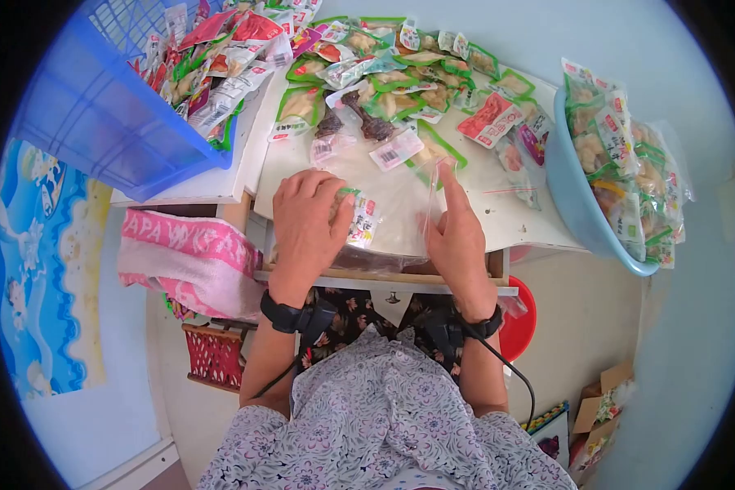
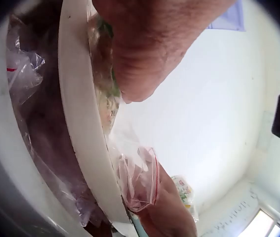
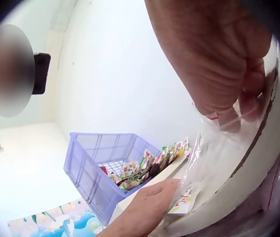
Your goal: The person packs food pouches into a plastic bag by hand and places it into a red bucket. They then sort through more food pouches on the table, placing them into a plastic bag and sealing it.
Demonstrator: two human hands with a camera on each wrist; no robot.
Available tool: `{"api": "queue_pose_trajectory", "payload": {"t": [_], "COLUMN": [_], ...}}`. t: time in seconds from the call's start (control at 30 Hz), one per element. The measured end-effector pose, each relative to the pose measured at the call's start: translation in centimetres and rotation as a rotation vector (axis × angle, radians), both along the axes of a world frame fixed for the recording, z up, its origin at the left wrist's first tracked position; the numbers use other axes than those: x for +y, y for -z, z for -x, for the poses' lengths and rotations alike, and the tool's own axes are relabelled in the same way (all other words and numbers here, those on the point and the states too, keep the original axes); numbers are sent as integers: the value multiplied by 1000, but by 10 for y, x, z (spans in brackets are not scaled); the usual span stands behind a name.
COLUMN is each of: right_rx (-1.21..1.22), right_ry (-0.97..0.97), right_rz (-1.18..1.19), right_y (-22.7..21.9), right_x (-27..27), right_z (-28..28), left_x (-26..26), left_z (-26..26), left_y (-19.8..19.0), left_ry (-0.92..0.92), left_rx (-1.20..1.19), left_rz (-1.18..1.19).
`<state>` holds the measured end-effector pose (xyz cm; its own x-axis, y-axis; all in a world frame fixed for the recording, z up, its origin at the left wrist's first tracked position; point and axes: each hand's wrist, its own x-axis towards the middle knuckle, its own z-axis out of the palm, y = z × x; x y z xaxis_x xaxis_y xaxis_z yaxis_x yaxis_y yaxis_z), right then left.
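Note:
My left hand (image 1: 310,224) grips a small snack packet (image 1: 365,222) with green and red print near the table's front edge, its fingers curled over the packet's left side. My right hand (image 1: 457,237) holds the mouth of a clear zip bag (image 2: 139,185) with a red seal line, its index finger pointing forward. The clear plastic spans the space between both hands, overlapping the packet in the head view. Just beyond the hands lie two dark-meat packets (image 1: 373,122) with white barcode labels and a green-edged packet (image 1: 437,147).
Many green-edged snack packets (image 1: 416,77) cover the back of the white table (image 1: 514,224). A blue basket (image 1: 122,106) full of packets stands left, a light-blue basin (image 1: 576,180) of packets right. Below the tabletop, an open drawer (image 2: 46,123) holds clear plastic bags. A pink towel (image 1: 188,261) hangs left.

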<state>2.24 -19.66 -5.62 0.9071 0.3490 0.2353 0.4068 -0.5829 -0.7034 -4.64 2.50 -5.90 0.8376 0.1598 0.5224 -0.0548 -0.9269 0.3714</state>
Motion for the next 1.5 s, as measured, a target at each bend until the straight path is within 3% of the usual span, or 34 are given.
{"api": "queue_pose_trajectory", "payload": {"t": [0.2, 0.33, 0.53, 0.83, 0.97, 1.13, 1.23, 1.33, 1.43, 1.5], "right_rx": [128, -108, -298, -232, -266, -272, -278, -278, -237, -257], "right_ry": [65, 177, 228, 189, 181, 154, 144, 142, 146, 147], "right_rz": [-402, -542, -333, -334, -338, -336, -325, -328, -336, -318], "right_y": [6, -3, 21, 17, 21, 23, 22, 23, 21, 20], "right_x": [-17, -26, -36, -44, -44, -46, -47, -47, -48, -48], "right_z": [1, -2, -16, -17, -17, -17, -17, -17, -17, -17], "left_x": [12, 20, 29, 61, 85, 76, 81, 83, 57, 48], "left_z": [4, -11, -53, -85, -99, -100, -99, -102, -93, -91], "left_y": [-6, -31, -42, -18, -4, -33, -23, -20, -31, -35], "left_ry": [-21, 37, 23, -240, -259, -197, -165, -236, -327, -295], "left_rx": [-69, -95, -4, 95, 200, 407, 325, 309, 163, -74], "left_rz": [-22, 128, 117, -106, -150, -109, -226, -126, -157, -194]}}
